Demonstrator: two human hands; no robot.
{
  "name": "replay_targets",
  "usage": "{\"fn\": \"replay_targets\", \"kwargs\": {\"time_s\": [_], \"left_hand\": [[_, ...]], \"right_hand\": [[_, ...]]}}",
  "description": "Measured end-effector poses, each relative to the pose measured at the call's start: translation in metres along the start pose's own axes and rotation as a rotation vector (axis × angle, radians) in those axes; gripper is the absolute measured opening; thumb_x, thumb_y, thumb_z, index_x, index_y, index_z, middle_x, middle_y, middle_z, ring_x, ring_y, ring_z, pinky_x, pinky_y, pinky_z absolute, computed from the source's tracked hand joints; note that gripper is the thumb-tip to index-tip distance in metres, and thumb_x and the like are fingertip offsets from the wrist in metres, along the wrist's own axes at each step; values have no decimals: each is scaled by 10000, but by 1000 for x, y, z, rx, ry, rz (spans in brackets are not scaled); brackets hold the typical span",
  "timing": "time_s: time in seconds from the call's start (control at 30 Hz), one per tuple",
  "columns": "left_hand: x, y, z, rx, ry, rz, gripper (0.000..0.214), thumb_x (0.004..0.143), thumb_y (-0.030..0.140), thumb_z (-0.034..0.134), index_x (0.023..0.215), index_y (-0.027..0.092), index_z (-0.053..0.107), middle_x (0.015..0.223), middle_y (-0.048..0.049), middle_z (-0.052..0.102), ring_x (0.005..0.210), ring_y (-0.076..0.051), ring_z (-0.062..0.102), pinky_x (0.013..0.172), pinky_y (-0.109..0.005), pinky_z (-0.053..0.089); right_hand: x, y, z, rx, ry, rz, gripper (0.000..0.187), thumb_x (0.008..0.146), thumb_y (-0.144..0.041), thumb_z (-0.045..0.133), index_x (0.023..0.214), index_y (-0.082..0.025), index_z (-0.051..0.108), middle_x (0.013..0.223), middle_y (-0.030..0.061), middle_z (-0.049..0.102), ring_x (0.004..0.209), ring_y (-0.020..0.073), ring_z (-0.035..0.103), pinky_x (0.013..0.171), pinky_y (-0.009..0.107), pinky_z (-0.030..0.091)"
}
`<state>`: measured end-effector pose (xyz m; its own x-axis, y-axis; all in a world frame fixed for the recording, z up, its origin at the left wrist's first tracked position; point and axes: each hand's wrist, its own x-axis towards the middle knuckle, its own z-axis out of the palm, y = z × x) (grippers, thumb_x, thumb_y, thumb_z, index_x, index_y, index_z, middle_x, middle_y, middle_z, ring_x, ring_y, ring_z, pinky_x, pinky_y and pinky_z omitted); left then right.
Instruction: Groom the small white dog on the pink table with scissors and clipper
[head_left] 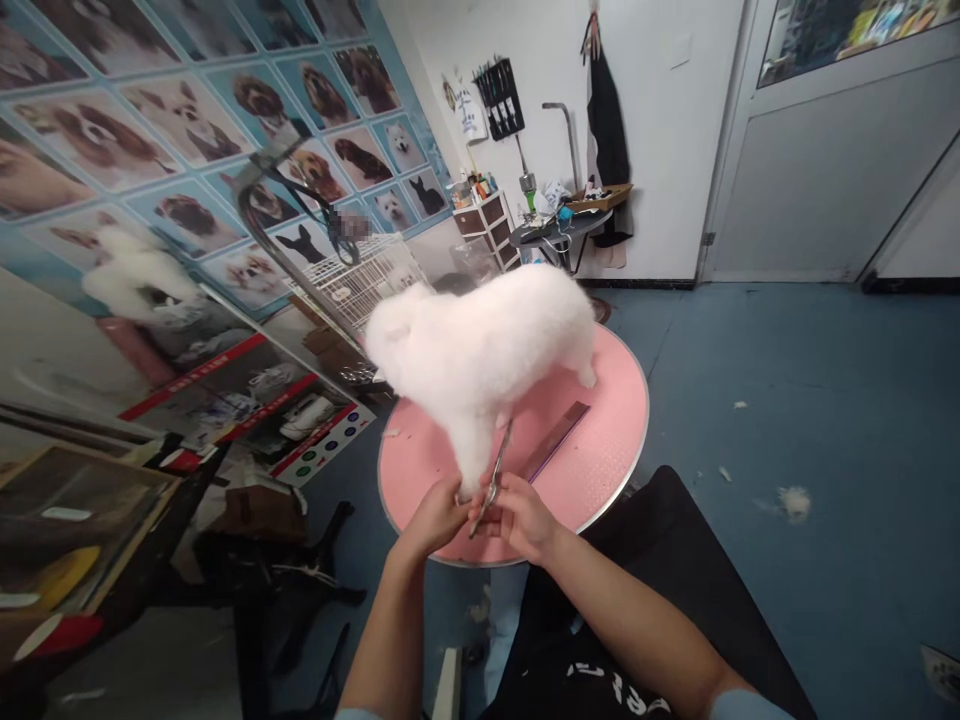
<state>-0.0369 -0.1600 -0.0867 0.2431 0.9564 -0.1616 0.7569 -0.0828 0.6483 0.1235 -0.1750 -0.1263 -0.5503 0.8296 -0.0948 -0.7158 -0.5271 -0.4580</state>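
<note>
Below the white dog point(487, 335), the left hand point(436, 515) seems to grip its foreleg point(471, 455) — for steadiness — while the right hand point(521, 515) holds scissors point(501, 460).

Well beyond the left hand point(436, 515) and off to its left, a blue poster point(199, 135) with rows of dog photos covers the wall; a wire cage point(379, 258) stands near its far end. Far ahead of the right hand point(525, 520), a drawer unit point(484, 222) and a dark side table point(571, 238) stand by a white wall point(664, 190), where a black pouch point(501, 98) and a dark garment point(609, 125) hang. Farther right is a grey door point(847, 200) with a window point(817, 40). Blue floor point(697, 400), dotted with pale tufts point(795, 503), spreads right of that hand. Left of the left hand, the light is dimmer.
</note>
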Motion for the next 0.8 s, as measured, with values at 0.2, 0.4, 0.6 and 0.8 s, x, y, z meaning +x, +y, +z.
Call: {"fn": "replay_targets", "kwargs": {"time_s": [0.2, 0.4, 0.6, 0.8], "left_hand": [[2, -10, -4, 64, 38, 17, 263, 766, 390, 584, 882, 157, 619, 844, -64, 658, 819, -208, 599, 766, -308, 488], [3, -12, -7, 151, 66, -55, 293, 757, 454, 583, 715, 166, 550, 695, -27, 578, 702, -178, 535, 662, -269, 435], [2, -12, -5, 119, 121, -79, 286, 696, 451, 566, 736, 169, 552, 721, -28, 592, 693, -175, 532, 661, -276, 429], [2, -19, -3, 103, 216, -83, 325, 675, 466, 554, 779, 160, 581, 686, -14, 583, 661, -173, 523, 646, -282, 432]], "right_hand": [[30, -20, 38, 368, -66, -58, 176, 784, -265, 664, 921, -208, 571, 793, -2, 692, 780, 176, 685, 790, 368, 545], [38, -19, 42, 437, -30, -78, 160, 822, -314, 642, 920, -210, 568, 803, 0, 698, 755, 162, 679, 766, 339, 549], [47, -27, 34, 425, 9, -94, 132, 794, -208, 655, 898, -200, 574, 776, -9, 690, 751, 146, 675, 765, 308, 527], [52, -32, 11, 343, -41, -111, 239, 731, -191, 725, 919, -196, 577, 731, -14, 685, 706, 162, 678, 686, 296, 513]]}}
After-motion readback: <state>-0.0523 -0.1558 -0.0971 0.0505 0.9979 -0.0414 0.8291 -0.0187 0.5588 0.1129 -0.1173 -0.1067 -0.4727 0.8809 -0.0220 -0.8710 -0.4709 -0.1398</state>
